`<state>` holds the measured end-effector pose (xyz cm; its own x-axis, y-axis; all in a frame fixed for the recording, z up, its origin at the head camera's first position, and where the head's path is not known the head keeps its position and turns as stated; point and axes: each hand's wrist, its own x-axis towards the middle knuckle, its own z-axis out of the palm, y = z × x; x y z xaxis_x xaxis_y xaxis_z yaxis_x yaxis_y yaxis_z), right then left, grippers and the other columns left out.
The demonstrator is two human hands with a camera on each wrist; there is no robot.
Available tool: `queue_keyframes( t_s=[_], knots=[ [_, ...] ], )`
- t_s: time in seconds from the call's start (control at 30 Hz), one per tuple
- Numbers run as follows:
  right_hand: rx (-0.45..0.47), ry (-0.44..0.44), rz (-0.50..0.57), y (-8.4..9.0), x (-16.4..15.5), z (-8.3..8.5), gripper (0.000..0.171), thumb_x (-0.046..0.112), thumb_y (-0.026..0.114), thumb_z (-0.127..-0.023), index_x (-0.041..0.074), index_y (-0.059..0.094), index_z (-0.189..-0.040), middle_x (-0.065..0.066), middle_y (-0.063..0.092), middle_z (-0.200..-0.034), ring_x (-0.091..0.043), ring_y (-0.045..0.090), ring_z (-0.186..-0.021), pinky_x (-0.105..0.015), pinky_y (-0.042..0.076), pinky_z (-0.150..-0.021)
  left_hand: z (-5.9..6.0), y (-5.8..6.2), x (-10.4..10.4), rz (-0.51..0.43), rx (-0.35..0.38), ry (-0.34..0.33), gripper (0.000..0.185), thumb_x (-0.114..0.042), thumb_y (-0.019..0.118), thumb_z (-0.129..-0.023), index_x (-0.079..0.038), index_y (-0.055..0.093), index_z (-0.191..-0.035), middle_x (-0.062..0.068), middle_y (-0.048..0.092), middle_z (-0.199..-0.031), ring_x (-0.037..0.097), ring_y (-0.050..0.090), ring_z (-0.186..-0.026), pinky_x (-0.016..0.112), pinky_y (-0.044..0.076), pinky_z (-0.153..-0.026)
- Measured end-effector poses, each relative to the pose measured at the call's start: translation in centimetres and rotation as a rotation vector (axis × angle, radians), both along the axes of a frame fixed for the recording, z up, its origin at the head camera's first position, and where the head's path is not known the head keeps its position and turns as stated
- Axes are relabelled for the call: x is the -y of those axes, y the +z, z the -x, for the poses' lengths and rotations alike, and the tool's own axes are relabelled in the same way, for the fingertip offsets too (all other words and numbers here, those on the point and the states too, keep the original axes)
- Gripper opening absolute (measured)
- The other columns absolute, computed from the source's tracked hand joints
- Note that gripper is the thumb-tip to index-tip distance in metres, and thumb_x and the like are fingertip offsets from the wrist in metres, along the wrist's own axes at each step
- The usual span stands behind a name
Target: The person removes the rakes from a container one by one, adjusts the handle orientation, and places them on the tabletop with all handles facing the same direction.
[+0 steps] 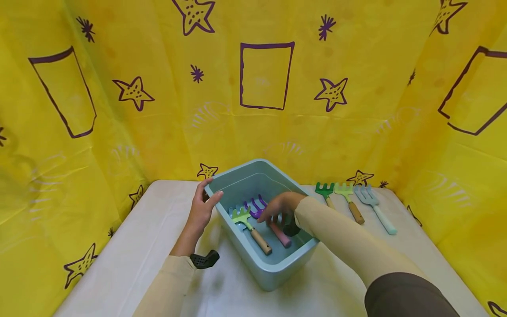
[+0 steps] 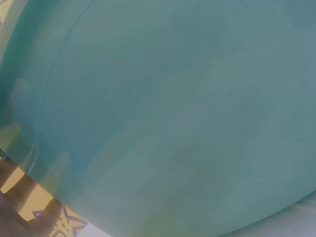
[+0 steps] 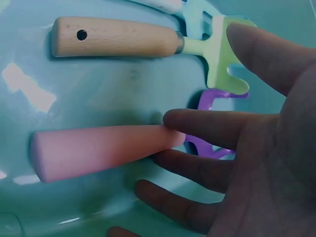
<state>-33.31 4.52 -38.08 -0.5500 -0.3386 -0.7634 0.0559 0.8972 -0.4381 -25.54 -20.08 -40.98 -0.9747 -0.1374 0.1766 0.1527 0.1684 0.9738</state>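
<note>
**Pink-handled rake under a loose right hand, inside a blue bin**

Pink and purple meet at the grip: the right hand (image 3: 256, 148) reaches into the bin (image 1: 277, 268) with fingers (image 3: 207, 123) spread and nearly straight, one fingertip touching the top of the pink handle of the purple rake (image 3: 98, 150). Nothing is clenched; the hand rests on the rake and does not grasp it. That rake lies flat on the bin floor, prongs pointing to the far end.

Just beside it lies a lime rake (image 3: 118, 37) with a wooden handle. A pale blue tool head (image 1: 233, 212) shows past the lime prongs, partly covered.

The left hand (image 1: 202, 209) cups the bin's far left corner, thumb over the rim, fingers curled against the outer wall.

Risks, as I judge them: with only fingertips on a smooth tapered handle, a pick-up could slip and drop the rake onto the lime one. The two heads lie close, so prongs may snag and drag the neighbour along. If the left hand lets go, the light bin could slide on the white table (image 1: 130, 246).

Count: one bin. Inside it, three tools that I can see. On the table to the right, three more in a row: a green rake (image 1: 325, 190), a lime rake (image 1: 345, 191) and a pale blue fork (image 1: 370, 198). Two hands.
</note>
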Motion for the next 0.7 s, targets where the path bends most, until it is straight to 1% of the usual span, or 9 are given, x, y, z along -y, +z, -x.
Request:
queue_keyframes(
  t_s=[0.1,0.17,0.23,0.33,0.43,0.53,0.6,0.7],
  knots=[
    [0.012,0.015,0.007,-0.1,0.2,0.0,0.05,0.047,0.069,-0.086,0.006,0.069,-0.116,-0.013,0.059,-0.118,-0.035,0.055,-0.108,-0.052,0.042,-0.098,0.0,-0.1,0.1,-0.008,0.001,0.002,0.06,-0.032,0.064,-0.094,-0.031,0.033,-0.145,0.004,0.032,-0.151,0.033,0.032,-0.136,0.054,0.034,-0.106],
    [0.014,-0.012,0.026,-0.1,0.2,-0.1,0.048,0.046,0.071,-0.086,0.007,0.071,-0.112,-0.012,0.059,-0.116,-0.037,0.055,-0.109,-0.053,0.042,-0.097,0.1,-0.2,0.2,-0.01,-0.002,-0.003,0.059,-0.032,0.063,-0.094,-0.03,0.033,-0.145,0.005,0.032,-0.152,0.034,0.031,-0.137,0.055,0.033,-0.106],
    [0.033,-0.04,0.056,0.0,0.2,-0.2,0.048,0.046,0.07,-0.086,0.006,0.071,-0.112,-0.013,0.059,-0.115,-0.04,0.055,-0.109,-0.056,0.041,-0.098,0.1,-0.1,0.2,-0.012,-0.004,-0.007,0.059,-0.032,0.063,-0.094,-0.029,0.033,-0.145,0.006,0.031,-0.152,0.035,0.029,-0.138,0.056,0.033,-0.106],
    [0.061,-0.122,0.128,0.3,0.2,-0.3,0.05,0.044,0.07,-0.086,0.001,0.069,-0.112,-0.016,0.059,-0.113,-0.045,0.059,-0.102,-0.058,0.043,-0.095,0.0,-0.1,0.2,-0.007,-0.009,-0.016,0.06,-0.033,0.063,-0.094,-0.028,0.032,-0.146,0.008,0.03,-0.153,0.036,0.028,-0.139,0.057,0.033,-0.105],
    [0.064,-0.151,0.206,0.6,0.2,-0.5,0.05,0.04,0.07,-0.088,-0.004,0.066,-0.113,-0.019,0.06,-0.11,-0.041,0.064,-0.093,-0.053,0.05,-0.09,0.0,0.0,0.1,-0.002,-0.011,-0.015,0.062,-0.036,0.064,-0.093,-0.028,0.032,-0.146,0.008,0.03,-0.152,0.036,0.029,-0.138,0.057,0.034,-0.104],
    [0.027,-0.168,0.263,0.9,0.1,-0.6,0.041,0.028,0.071,-0.088,-0.006,0.065,-0.109,-0.018,0.061,-0.103,-0.03,0.064,-0.082,-0.042,0.055,-0.08,0.1,0.1,0.1,0.002,-0.011,-0.009,0.063,-0.038,0.065,-0.092,-0.029,0.032,-0.146,0.007,0.03,-0.152,0.036,0.03,-0.138,0.056,0.035,-0.104],
    [-0.033,-0.17,0.28,1.0,0.0,-0.6,0.032,0.02,0.071,-0.087,-0.006,0.067,-0.104,-0.016,0.061,-0.096,-0.025,0.061,-0.075,-0.036,0.056,-0.073,0.1,0.1,0.1,0.001,-0.011,-0.007,0.063,-0.036,0.065,-0.093,-0.028,0.032,-0.146,0.007,0.03,-0.153,0.036,0.03,-0.137,0.056,0.035,-0.104],
    [-0.114,-0.181,0.307,1.2,-0.1,-0.5,0.024,0.004,0.068,-0.085,-0.008,0.066,-0.105,-0.014,0.063,-0.092,-0.021,0.059,-0.067,-0.03,0.055,-0.063,0.0,0.1,0.1,-0.004,-0.007,-0.002,0.061,-0.031,0.064,-0.094,-0.028,0.033,-0.146,0.007,0.031,-0.152,0.035,0.031,-0.137,0.056,0.034,-0.105]
  ],
)
